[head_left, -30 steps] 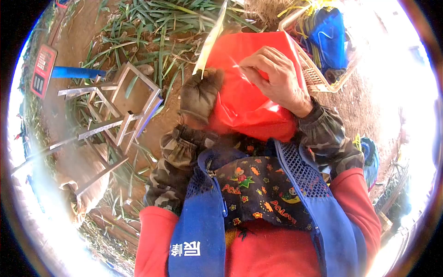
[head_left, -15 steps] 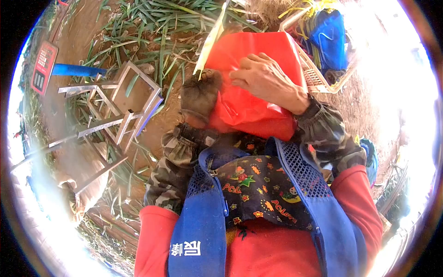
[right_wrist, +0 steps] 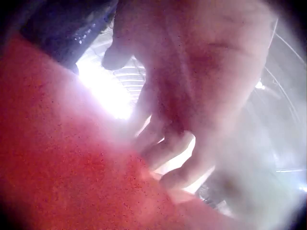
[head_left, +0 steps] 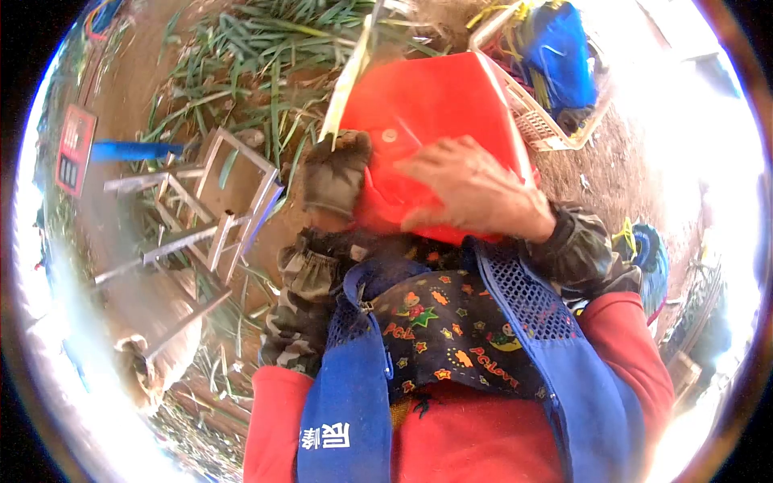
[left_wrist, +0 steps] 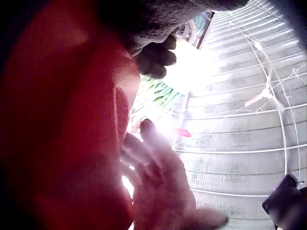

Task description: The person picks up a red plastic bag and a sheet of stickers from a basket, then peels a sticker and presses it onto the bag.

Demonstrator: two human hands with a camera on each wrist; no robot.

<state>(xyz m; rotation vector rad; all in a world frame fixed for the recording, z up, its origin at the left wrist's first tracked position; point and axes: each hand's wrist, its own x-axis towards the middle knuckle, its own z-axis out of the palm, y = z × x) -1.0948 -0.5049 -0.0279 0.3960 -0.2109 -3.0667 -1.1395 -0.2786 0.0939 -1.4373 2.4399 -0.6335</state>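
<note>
A shiny red plastic sheet or bag (head_left: 427,88) spreads over my lap, with a small pale round spot on it. At its left edge is my left hand (head_left: 336,173) in a dark, dirty glove. Its dark gloved fingers (left_wrist: 156,60) look bent beside the red plastic in the left wrist view; I cannot tell what they hold. A long pale yellow strip (head_left: 348,84) runs upward from the fingertips. My bare right hand (head_left: 475,189), blurred, spreads over the near half of the red plastic. Its loosely bent fingers (right_wrist: 168,153) reach the red surface in the right wrist view.
Green cut leaves (head_left: 266,44) lie on the ground ahead. To the left stand a metal frame (head_left: 173,233), a blue post and a red display (head_left: 75,151). A beige plastic crate (head_left: 555,141) with a blue bag (head_left: 564,60) stands at right front.
My right hand comes down from pinched fingers near the upper part of the red plastic to spread fingers nearer my body. The left hand stays at the left edge; the whole view shifts slightly.
</note>
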